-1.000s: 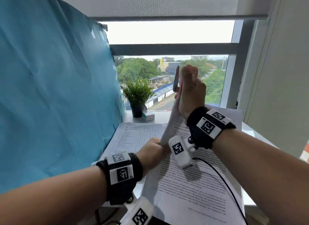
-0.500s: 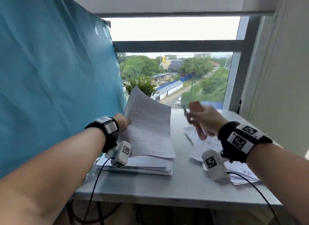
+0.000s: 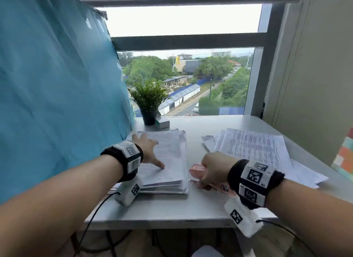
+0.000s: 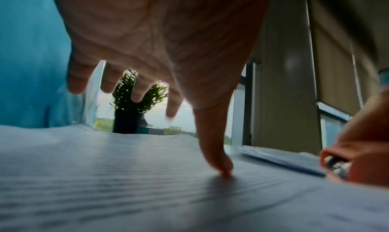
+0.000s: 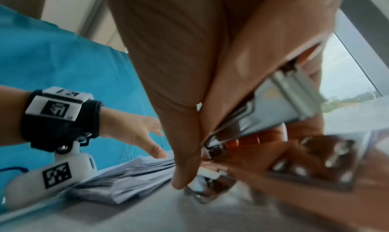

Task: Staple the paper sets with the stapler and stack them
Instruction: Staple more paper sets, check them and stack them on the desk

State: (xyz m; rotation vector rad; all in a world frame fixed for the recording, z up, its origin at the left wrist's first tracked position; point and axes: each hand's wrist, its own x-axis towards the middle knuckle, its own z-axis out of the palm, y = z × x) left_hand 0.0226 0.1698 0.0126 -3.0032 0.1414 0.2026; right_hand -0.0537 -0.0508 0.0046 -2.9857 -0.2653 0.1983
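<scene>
A stack of stapled paper sets [image 3: 168, 161] lies on the left half of the grey table [image 3: 172, 209]. My left hand [image 3: 148, 151] lies flat on top of it, fingers spread, thumb [image 4: 219, 160] touching the top sheet [image 4: 105, 177]. Just right of the stack, my right hand [image 3: 212, 172] grips a pink translucent stapler [image 3: 196, 170] low over the table. In the right wrist view the stapler [image 5: 280, 102] fills my palm, its metal rail showing. A loose pile of printed sheets [image 3: 254, 147] lies on the right half of the table.
A small potted plant [image 3: 149, 101] and a little white-green box [image 3: 162, 122] stand at the back by the window. A blue cloth [image 3: 57, 84] hangs along the left. A wall panel closes the right side. Cables hang below the table's front edge.
The left hand has laid the stapled set down on the left stack and flattened onto it. The right hand came down from the raised paper corner to the table with the stapler.
</scene>
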